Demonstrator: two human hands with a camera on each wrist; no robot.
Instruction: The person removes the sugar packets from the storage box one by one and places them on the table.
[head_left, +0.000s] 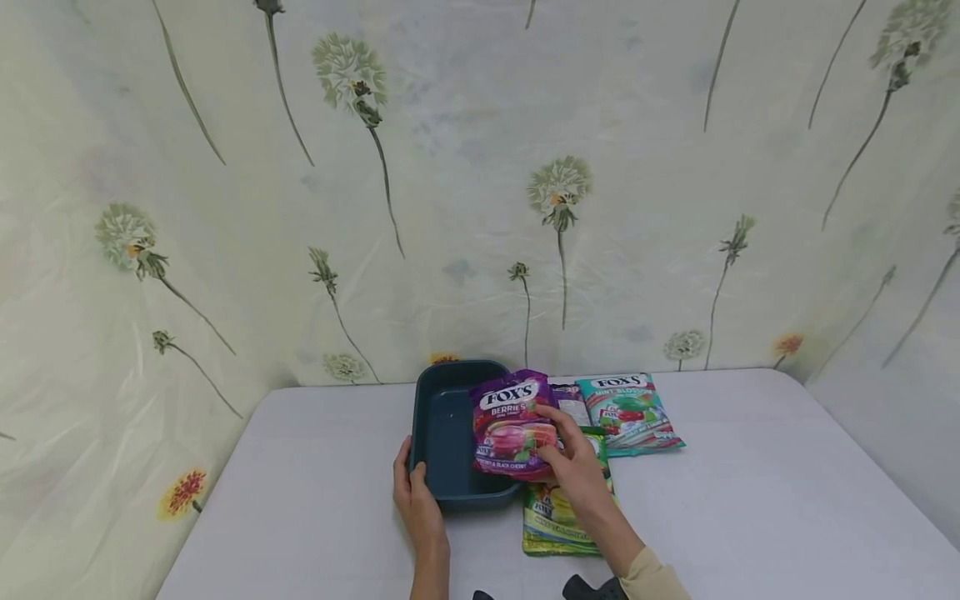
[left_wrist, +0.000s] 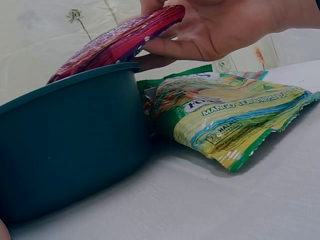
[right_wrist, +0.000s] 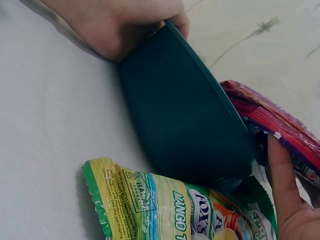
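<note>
Over the right side of a dark teal plastic tub, a purple Fox's Berries candy bag is held by my right hand, thumb and fingers at its right edge. In the left wrist view the bag slants across the tub's rim. My left hand grips the tub's left wall, with the thumb at the rim; the right wrist view shows that hand at the tub's far end. The visible part of the tub's floor is bare. Part of it is hidden under the bag.
Right beside the tub lies a yellow-green mango candy bag, partly under my right arm. Behind it are a teal Mint Blossom bag and another purple packet. A dark object shows at the white table's front.
</note>
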